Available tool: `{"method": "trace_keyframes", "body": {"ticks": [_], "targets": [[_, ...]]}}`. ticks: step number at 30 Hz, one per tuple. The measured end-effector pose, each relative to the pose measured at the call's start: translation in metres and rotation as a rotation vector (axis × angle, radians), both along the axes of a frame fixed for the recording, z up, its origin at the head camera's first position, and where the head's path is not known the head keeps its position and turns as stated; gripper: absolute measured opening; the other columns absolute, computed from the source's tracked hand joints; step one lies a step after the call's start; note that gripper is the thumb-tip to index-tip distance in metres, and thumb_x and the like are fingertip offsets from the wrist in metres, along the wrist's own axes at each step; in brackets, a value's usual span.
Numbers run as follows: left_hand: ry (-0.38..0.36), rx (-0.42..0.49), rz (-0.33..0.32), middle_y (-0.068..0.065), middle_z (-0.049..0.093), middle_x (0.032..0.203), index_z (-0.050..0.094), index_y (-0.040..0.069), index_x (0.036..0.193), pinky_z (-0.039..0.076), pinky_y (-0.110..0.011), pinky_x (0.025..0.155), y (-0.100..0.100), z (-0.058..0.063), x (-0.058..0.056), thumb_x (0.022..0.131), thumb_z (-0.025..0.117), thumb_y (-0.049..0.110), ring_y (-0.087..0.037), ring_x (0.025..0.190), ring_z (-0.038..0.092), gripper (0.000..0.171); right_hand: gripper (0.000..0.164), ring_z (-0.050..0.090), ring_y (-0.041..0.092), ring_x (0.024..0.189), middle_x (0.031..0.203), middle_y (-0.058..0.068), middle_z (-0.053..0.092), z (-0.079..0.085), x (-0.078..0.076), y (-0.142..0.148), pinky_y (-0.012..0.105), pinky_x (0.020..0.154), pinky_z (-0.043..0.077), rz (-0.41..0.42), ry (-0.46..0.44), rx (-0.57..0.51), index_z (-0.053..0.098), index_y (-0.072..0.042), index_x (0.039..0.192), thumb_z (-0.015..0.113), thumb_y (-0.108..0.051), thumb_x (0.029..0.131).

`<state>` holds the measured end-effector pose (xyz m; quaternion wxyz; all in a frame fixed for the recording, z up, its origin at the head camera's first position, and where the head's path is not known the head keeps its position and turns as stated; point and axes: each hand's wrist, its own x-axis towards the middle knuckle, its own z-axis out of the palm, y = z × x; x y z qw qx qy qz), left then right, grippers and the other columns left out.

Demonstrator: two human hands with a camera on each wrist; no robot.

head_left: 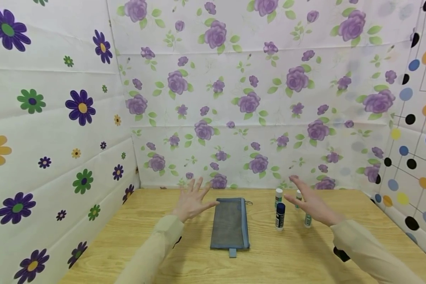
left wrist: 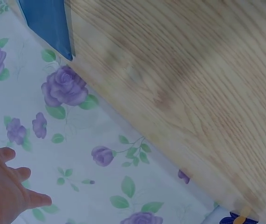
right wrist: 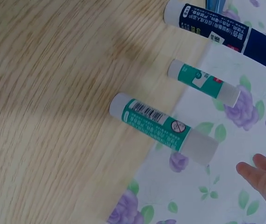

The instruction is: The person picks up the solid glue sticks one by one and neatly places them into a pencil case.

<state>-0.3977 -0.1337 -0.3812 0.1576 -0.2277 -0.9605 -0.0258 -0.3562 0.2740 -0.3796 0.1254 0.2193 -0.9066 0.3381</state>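
A flat blue mesh zipper pouch [head_left: 229, 224] lies on the table, and its blue edge [left wrist: 49, 28] shows in the left wrist view. Just left of the pouch my left hand [head_left: 192, 202] is held in the air, fingers spread, holding nothing. To the pouch's right stand a navy glue stick [head_left: 279, 221] and three green-and-white glue sticks [head_left: 307, 221], all upright and capped. My right hand [head_left: 314, 207] hovers above the green ones with straight fingers, apart from them, and partly hides two in the head view. The right wrist view shows a nearer green glue stick [right wrist: 154, 123] uncovered.
The wooden table [head_left: 135, 236] meets a flowered cloth wall [head_left: 234, 157] at its back edge. Patterned cloth also hangs on the left [head_left: 56, 130] and right [head_left: 411, 177]. A small metal ring [head_left: 249, 202] sits by the pouch's upper right corner.
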Motion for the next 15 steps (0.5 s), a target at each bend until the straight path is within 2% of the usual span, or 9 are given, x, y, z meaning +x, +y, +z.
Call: {"method": "trace_keyframes", "body": {"ticks": [8,15], "targets": [[-0.014,0.0,-0.029,-0.009,0.006,0.148,0.024,0.03,0.144,0.004,-0.065,0.092,0.015,-0.002,-0.003,0.08,0.03,0.072,-0.035,0.131,0.004,0.077,0.072,0.012,0.042,0.128,0.147,0.016,0.008,-0.006,-0.001,-0.01,0.065,0.088,0.019,0.023,-0.037,-0.043,0.01,-0.024,0.146,0.052,-0.043,0.089],[0.003,-0.025,-0.043,-0.009,0.008,0.148,0.024,0.029,0.144,0.006,-0.064,0.093,0.026,-0.002,-0.004,0.078,0.023,0.076,-0.035,0.131,0.005,0.081,0.073,0.021,0.039,0.126,0.146,0.014,0.012,-0.011,-0.003,-0.017,0.064,0.086,0.025,0.033,-0.029,-0.058,0.012,-0.022,0.146,0.055,-0.04,0.088]]}}
